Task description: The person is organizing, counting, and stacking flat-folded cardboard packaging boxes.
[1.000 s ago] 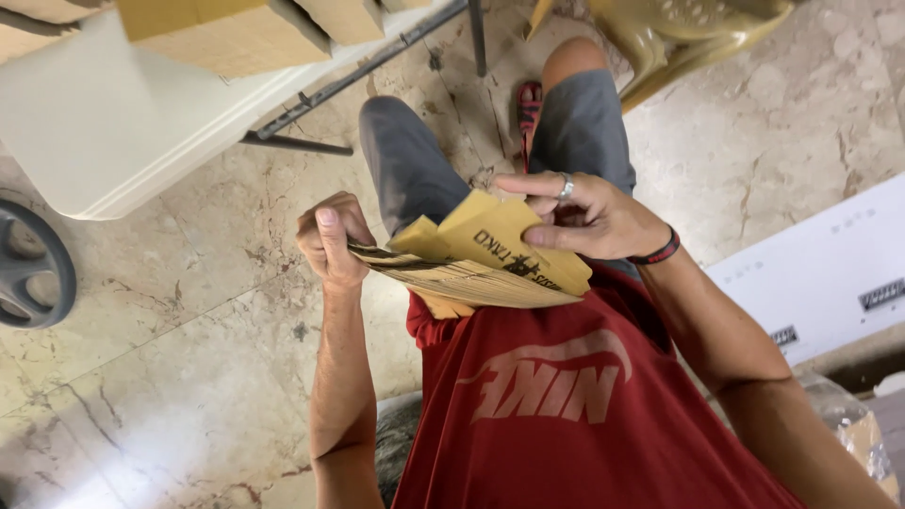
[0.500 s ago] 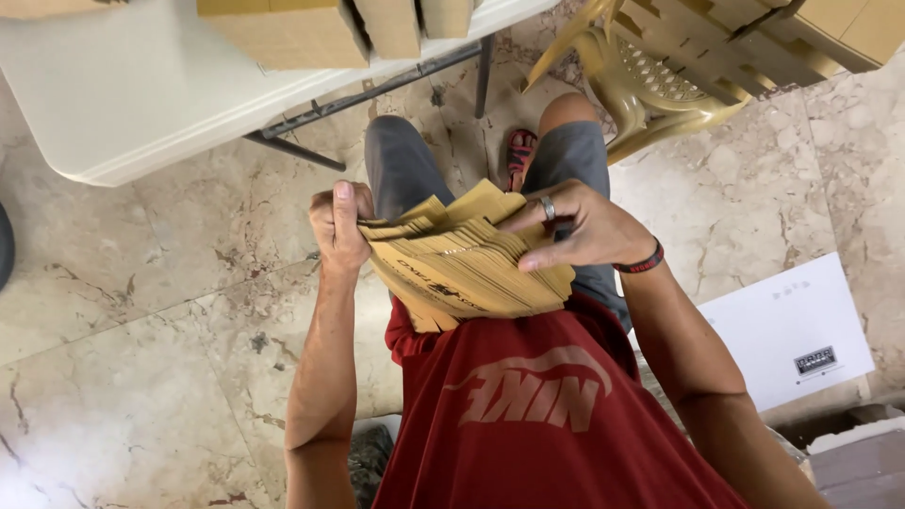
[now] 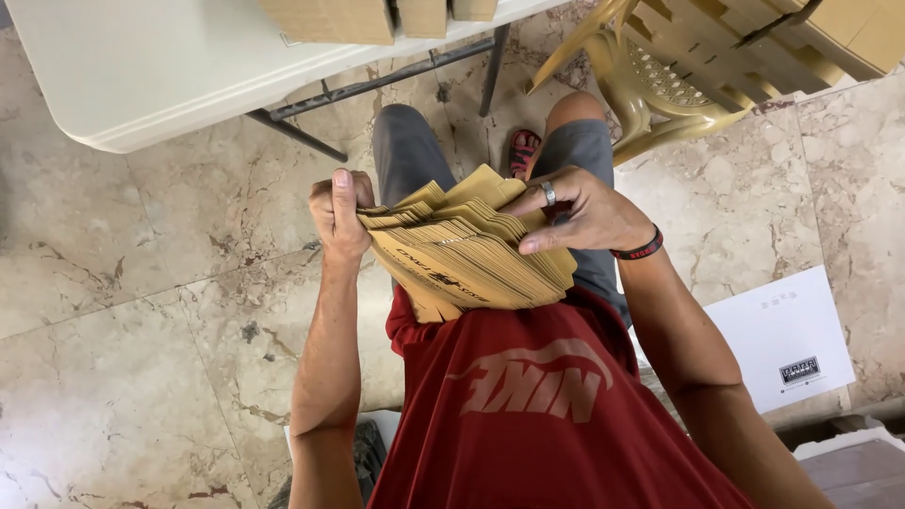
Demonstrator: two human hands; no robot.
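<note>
My left hand (image 3: pixel 337 215) grips the left end of a thick stack of flat tan cardboard sheets (image 3: pixel 462 259), thumb up along its edge. On the stack's upper right corner rests my right hand (image 3: pixel 580 209), which wears a ring and a dark wristband, with its fingers spread over the top sheets. The fanned stack is held in front of my red shirt, above my knees in grey shorts. Dark print shows on some sheets.
A white folding table (image 3: pixel 141 66) with brown cardboard boxes (image 3: pixel 330 17) on it stands ahead at top left, its dark metal legs on the marble floor. A tan plastic chair (image 3: pixel 660 85) lies at top right. A white flat box (image 3: pixel 782 335) sits on the floor at right.
The view has tilted so more of the table and chair show. The stack looks thicker and more fanned, and both hands have kept their hold on it.
</note>
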